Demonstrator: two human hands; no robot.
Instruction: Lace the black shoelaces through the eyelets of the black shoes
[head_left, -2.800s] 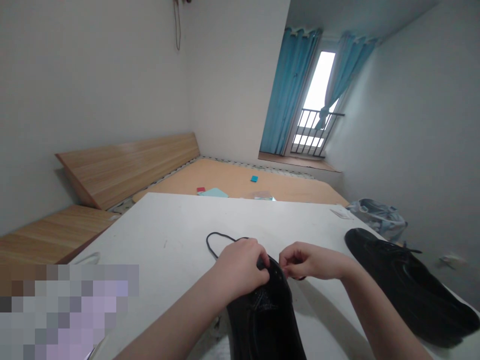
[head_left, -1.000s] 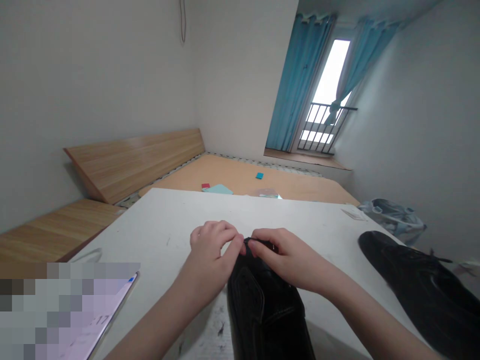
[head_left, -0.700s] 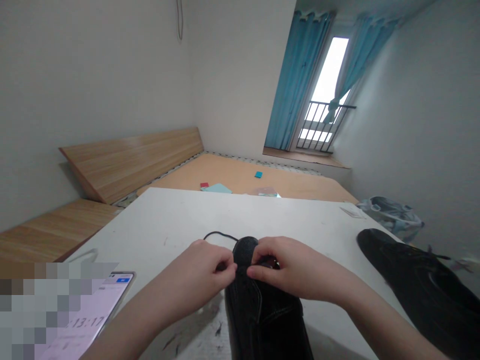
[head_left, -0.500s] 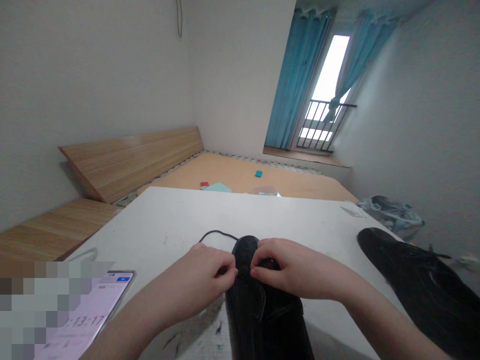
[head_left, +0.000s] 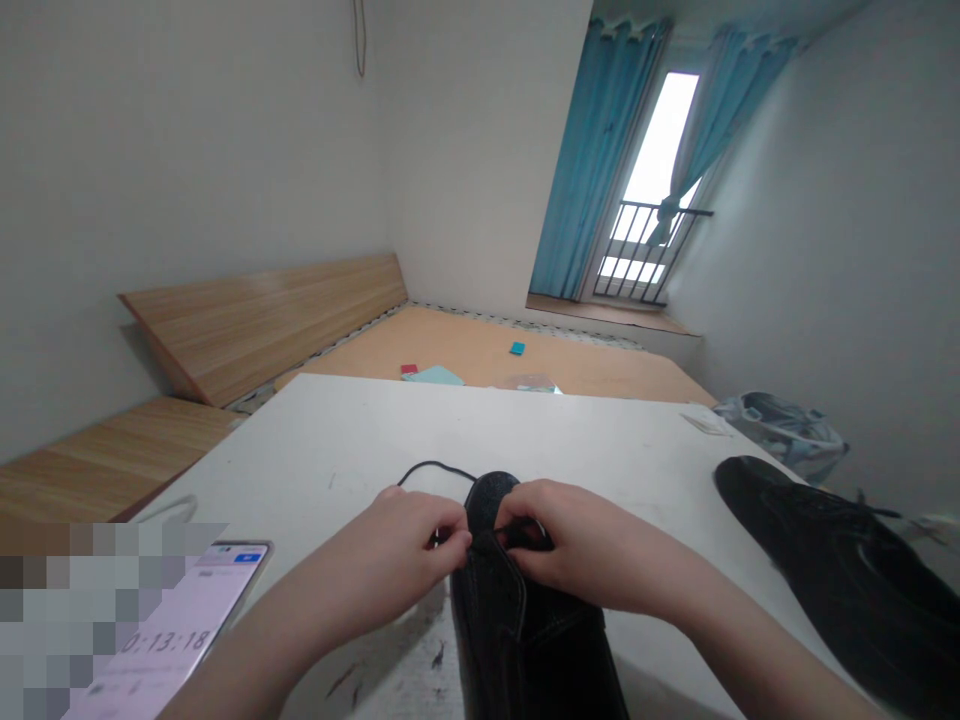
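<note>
A black shoe (head_left: 491,640) lies on the white table in front of me, toe towards me and its rounded tongue (head_left: 491,495) pointing away. My left hand (head_left: 420,545) is closed in a pinch at the left edge of the shoe's lacing flap. On the other side, my right hand (head_left: 559,530) pinches a dark shoelace beside the tongue; its fingers hide most of it. A loose loop of black shoelace (head_left: 435,463) curves over the table behind my left hand. The eyelets are hard to make out.
A second black shoe (head_left: 825,560) lies at the table's right edge. On the left rests a phone (head_left: 180,620) showing a timer. The white table (head_left: 360,420) meets an orange surface (head_left: 600,365) bearing small coloured pieces. A bag-lined bin (head_left: 787,430) stands far right.
My right-hand fingers have shifted slightly left and curled differently, with dark lace now showing between them. The left hand has shifted slightly left and stays pinched at the flap.
</note>
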